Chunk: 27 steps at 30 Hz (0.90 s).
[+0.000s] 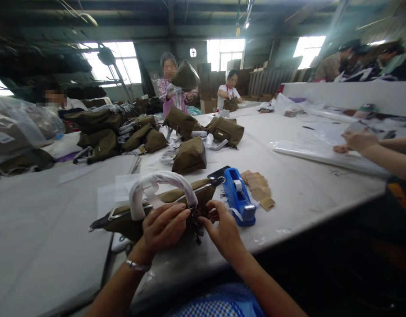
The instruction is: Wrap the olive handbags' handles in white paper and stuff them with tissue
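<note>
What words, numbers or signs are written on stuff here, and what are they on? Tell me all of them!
There are none I can read.
White label on the clear plastic at left: too small and blurred.
Faint marks on the white table: too unclear to read.
Olive bag being handled: no lettering I can make out.
Blue tape dispenser and brown cards: none readable.

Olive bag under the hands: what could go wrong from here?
The blue tape dispenser stands close beside the right hand, so a sideways move might knock it. The brown cards lie loose next to it and could get scattered. The dark dangling piece hangs at the fingers by the white-wrapped handle; it might snag the wrapping.
</note>
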Motion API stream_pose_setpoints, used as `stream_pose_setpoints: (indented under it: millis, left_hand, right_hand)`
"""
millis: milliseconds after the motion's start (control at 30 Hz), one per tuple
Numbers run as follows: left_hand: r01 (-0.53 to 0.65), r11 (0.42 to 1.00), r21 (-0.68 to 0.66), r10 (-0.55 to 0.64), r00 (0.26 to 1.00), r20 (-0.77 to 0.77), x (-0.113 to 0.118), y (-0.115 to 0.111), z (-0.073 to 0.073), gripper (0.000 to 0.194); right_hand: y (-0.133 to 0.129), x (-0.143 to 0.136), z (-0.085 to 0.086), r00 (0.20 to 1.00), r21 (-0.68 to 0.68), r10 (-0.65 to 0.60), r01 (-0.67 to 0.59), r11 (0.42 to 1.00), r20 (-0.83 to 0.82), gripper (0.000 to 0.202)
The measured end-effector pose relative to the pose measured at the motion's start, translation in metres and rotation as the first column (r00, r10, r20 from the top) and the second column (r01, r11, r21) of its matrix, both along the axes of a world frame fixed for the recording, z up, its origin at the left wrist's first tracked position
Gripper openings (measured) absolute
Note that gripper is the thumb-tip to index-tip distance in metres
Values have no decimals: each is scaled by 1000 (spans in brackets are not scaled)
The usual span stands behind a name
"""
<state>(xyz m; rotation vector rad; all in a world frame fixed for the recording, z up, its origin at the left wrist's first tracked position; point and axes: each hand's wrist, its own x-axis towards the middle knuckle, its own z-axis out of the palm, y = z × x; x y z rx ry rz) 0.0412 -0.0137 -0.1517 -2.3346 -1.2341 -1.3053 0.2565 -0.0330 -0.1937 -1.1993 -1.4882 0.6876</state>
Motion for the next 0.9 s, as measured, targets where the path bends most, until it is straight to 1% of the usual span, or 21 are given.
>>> stream_pose_setpoints:
  millis: [67, 100, 133, 200, 233, 267, 300, 333, 400, 467, 533, 600, 633, 667, 700, 733, 767, 800, 833, 900]
  left_hand:
    - [-29, 986, -167, 42, 996, 74, 9, -11, 7, 20]
    - [-43, 963, -267, 69, 994, 88, 15, -16, 12, 25]
    - [-44, 925, -379, 86, 992, 94, 20, -21, 17, 30]
    - [-17, 805, -593, 114, 986, 126, 30, -29, 24, 33]
    - [7, 753, -658, 124, 980, 154, 35, -32, 25, 31]
    - [34, 727, -686, 133, 973, 189, 40, -34, 23, 29]
    - [64, 705, -707, 145, 962, 232, 45, -35, 20, 30]
    - [94, 694, -714, 157, 948, 277, 48, -35, 16, 31]
    - [156, 692, -705, 158, 920, 359, 52, -33, 9, 31]
    - [221, 666, -712, 152, 895, 420, 51, -31, 6, 32]
    - [261, 632, -730, 157, 879, 450, 48, -30, 7, 36]
    - [262, 619, -741, 171, 875, 452, 44, -30, 8, 42]
    - [259, 617, -743, 178, 874, 452, 41, -29, 8, 46]
    - [267, 610, -746, 182, 869, 460, 39, -29, 7, 49]
    - [283, 594, -753, 188, 861, 473, 38, -29, 6, 52]
    - [300, 575, -761, 191, 855, 482, 36, -29, 4, 55]
    - [307, 562, -768, 190, 856, 481, 35, -29, 3, 57]
    - [293, 563, -773, 186, 866, 464, 33, -29, 1, 59]
    - [261, 580, -772, 180, 883, 434, 33, -29, 0, 60]
    - [184, 632, -752, 166, 917, 364, 31, -29, -2, 60]
  right_hand:
    - [-1, 3, 5, 999, -23, 34, -34, 999, -4, 19]
    - [-1, 4, 7, 999, -33, 53, -53, 998, -14, 16]
    - [-1, 5, 9, 997, -43, 70, -71, 997, -28, 15]
    - [-1, 6, 12, 994, -64, 85, -89, 994, -69, 15]
    - [-1, 6, 12, 992, -76, 87, -94, 993, -90, 17]
    - [0, 7, 13, 990, -87, 93, -102, 991, -109, 18]
    - [0, 7, 13, 987, -94, 98, -110, 989, -126, 19]
    - [1, 8, 13, 984, -100, 102, -117, 988, -145, 21]
    - [2, 10, 13, 974, -117, 111, -136, 984, -196, 24]
    - [3, 13, 13, 950, -160, 125, -176, 971, -287, 27]
    - [2, 15, 11, 892, -206, 135, -244, 948, -431, 33]
    - [1, 11, 9, 812, -226, 125, -301, 926, -570, 39]
    - [-1, 7, 7, 785, -224, 114, -308, 924, -608, 41]
    - [-3, 2, 5, 780, -217, 104, -295, 931, -618, 41]
    - [-4, -3, 3, 798, -199, 100, -266, 943, -594, 39]
    - [-6, -9, 2, 836, -169, 99, -223, 960, -540, 35]
    - [-8, -14, 1, 879, -124, 99, -176, 976, -467, 31]
    - [-10, -18, 1, 918, -68, 103, -139, 988, -383, 25]
    - [-11, -20, 2, 949, -10, 111, -119, 993, -296, 21]
    - [-12, -17, 7, 976, 77, 169, -160, 984, -136, 22]
